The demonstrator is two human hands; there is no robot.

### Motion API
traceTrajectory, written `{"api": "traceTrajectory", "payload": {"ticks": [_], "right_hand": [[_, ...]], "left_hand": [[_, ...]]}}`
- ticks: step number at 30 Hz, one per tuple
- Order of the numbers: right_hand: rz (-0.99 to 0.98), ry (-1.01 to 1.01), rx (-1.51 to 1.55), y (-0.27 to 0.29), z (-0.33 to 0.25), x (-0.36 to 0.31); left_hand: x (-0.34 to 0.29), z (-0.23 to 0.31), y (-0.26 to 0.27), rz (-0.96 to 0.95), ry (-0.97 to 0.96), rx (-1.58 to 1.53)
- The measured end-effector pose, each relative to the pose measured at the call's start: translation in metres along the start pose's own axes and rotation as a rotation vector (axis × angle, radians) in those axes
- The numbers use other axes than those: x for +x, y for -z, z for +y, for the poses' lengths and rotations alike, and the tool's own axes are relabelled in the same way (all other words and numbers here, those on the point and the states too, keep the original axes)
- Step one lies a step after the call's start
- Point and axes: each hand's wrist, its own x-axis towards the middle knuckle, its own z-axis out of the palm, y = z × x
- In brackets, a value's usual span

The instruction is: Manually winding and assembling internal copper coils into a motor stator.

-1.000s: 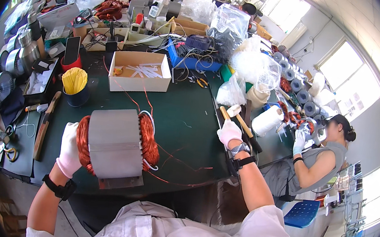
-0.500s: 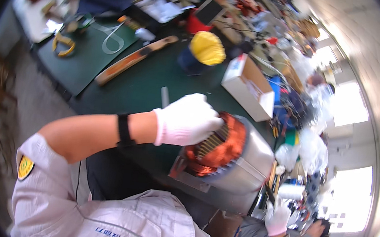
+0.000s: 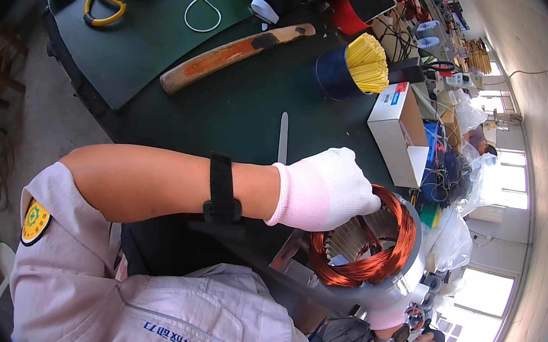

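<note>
A motor stator (image 3: 417,255) with a grey metal housing lies at the table's near edge, its open end tilted toward me. Reddish copper windings (image 3: 392,269) ring its mouth, and slots show inside. My left hand (image 3: 336,188), in a white glove, is closed at the upper left of the ring; its curled fingertips are at the coil, and what they hold is hidden. My right hand (image 3: 387,314), also gloved, is against the housing's lower right side, its fingers mostly out of sight. A pale flat strip (image 3: 283,138) lies on the table behind my left wrist.
On the green tabletop (image 3: 225,121) lie a worn wooden stick (image 3: 233,58), yellow-handled pliers (image 3: 103,6) and a white cord loop. Beyond stand a dark cup of yellow strips (image 3: 367,63) and a white box (image 3: 396,134). Another person (image 3: 350,335) sits at lower right.
My right hand has come from farther right up to the stator's side; the dark thin thing near it no longer shows. The stator's mouth now faces me more. My view has shifted.
</note>
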Motion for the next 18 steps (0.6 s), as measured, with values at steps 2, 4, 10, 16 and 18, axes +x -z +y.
{"api": "traceTrajectory", "payload": {"ticks": [2,4,10,16,18], "right_hand": [[-0.002,-0.187,0.235,0.011,-0.010,0.000],[0.001,-0.374,0.459,0.017,-0.011,-0.005],[-0.154,-0.439,0.044,0.021,0.010,-0.033],[-0.186,-0.378,0.022,0.019,0.020,-0.023],[-0.205,-0.357,0.017,0.018,0.024,-0.019]], "left_hand": [[-0.003,-0.003,-0.009,0.057,-0.001,-0.043],[-0.004,-0.004,-0.013,0.122,-0.005,-0.084],[-0.004,-0.004,-0.012,0.195,-0.029,-0.092],[-0.003,-0.002,-0.003,0.057,-0.037,-0.023],[-0.002,0.001,-0.001,0.017,-0.013,-0.032]]}}
